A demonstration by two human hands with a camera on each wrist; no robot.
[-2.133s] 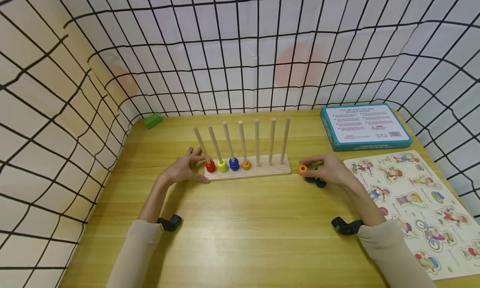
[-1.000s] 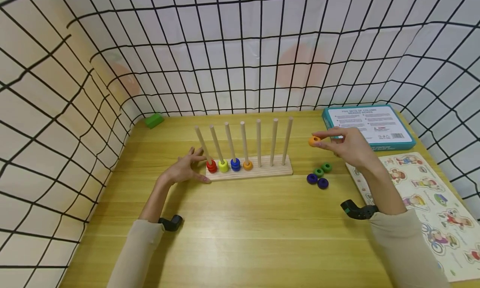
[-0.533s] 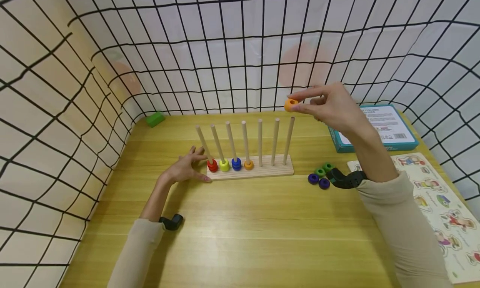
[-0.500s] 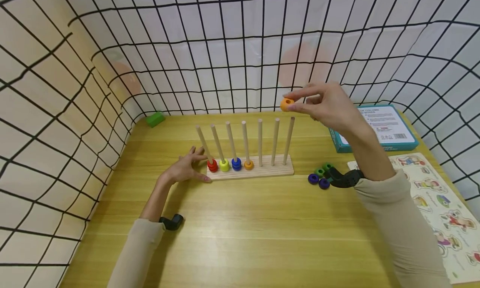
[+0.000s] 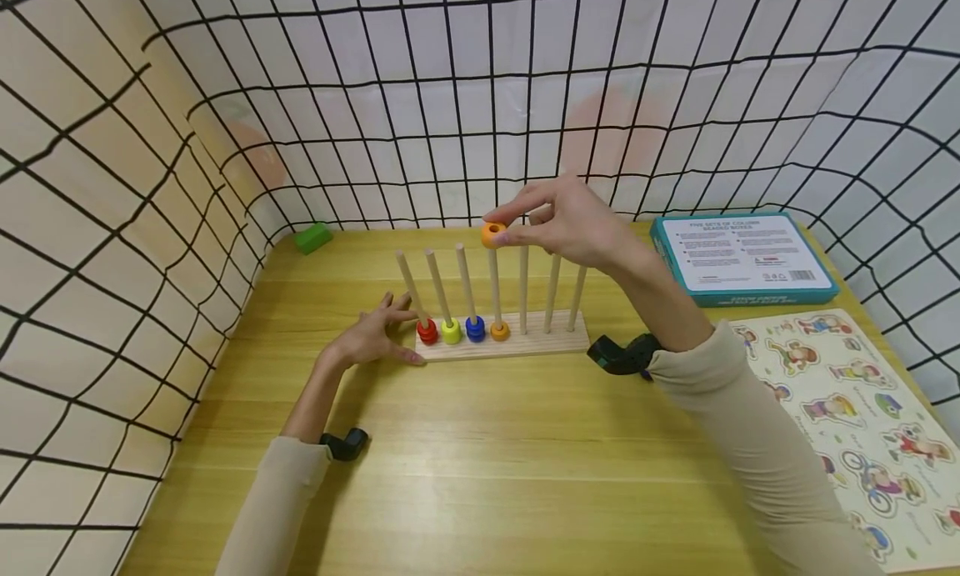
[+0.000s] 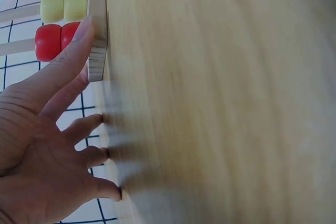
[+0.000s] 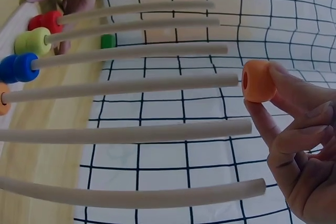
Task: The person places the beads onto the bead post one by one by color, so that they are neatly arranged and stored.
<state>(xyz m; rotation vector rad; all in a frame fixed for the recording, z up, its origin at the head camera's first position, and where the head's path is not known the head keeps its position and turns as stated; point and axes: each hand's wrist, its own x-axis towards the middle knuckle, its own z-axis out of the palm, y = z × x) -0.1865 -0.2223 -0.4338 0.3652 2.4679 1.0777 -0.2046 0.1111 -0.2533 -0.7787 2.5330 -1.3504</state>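
A wooden bead stand (image 5: 536, 343) with several upright pegs sits mid-table. Red beads (image 5: 427, 333), yellow beads (image 5: 451, 332) and blue beads (image 5: 476, 329) are on its first three pegs. One orange bead (image 5: 499, 333) sits low on the fourth. My right hand (image 5: 573, 222) pinches another orange bead (image 7: 259, 81) between thumb and fingertip. In the right wrist view its hole faces the fourth peg's tip, with a narrow gap between. My left hand (image 5: 371, 334) holds the stand's left end between thumb and index finger; its other fingertips rest on the table (image 6: 210, 103).
A blue-edged box (image 5: 746, 255) lies at the back right, with a picture puzzle board (image 5: 832, 409) in front of it. A green block (image 5: 312, 237) is at the back left. My right wrist mostly covers a dark purple bead (image 5: 647, 375). Black netting surrounds the table's back and sides.
My right hand has picked up the orange bead from the right, raised it and carried it left to the fourth peg's top. My left hand has stayed at the stand's end.
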